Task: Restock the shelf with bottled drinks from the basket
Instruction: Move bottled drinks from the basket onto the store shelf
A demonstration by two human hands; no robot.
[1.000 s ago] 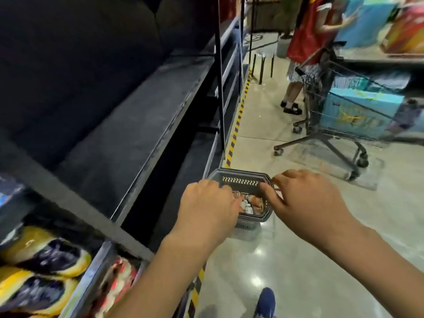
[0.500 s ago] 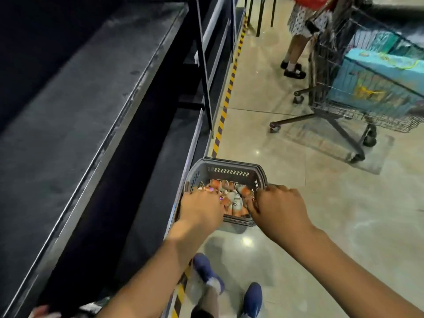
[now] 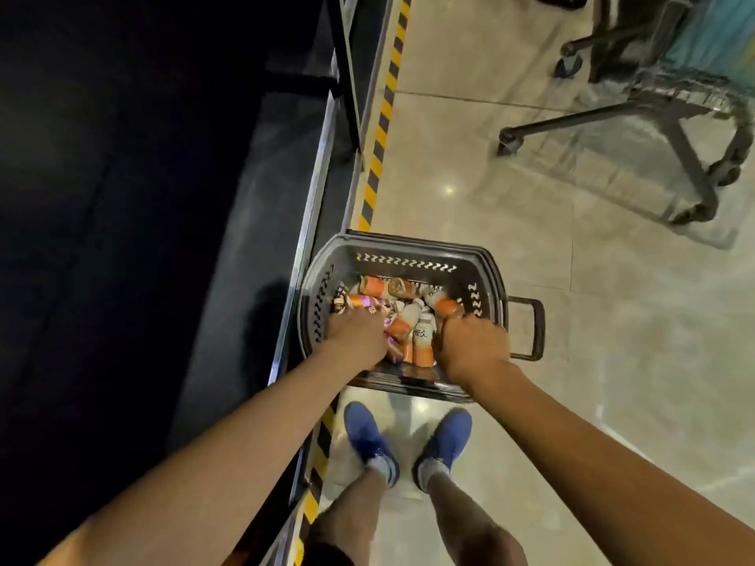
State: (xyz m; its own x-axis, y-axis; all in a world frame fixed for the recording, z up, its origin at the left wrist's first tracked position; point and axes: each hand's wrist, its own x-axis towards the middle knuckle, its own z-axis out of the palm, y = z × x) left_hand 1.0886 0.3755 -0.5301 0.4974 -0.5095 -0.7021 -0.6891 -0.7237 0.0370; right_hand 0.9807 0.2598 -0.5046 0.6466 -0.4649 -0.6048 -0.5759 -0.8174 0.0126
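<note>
On the glossy tiled floor (image 3: 613,320), against the dark shelf (image 3: 253,239): the grey basket (image 3: 404,243) is sitting, with orange-and-white bottled drinks (image 3: 423,337) lying jumbled inside. The left hand (image 3: 355,335) and right hand (image 3: 474,345) are reaching among them; their fingers are hidden, so any grip cannot be told. The bottles are probably stiff, smooth and fairly light, and are best taken round the body. A trolley (image 3: 674,116) is standing nearby.
</note>
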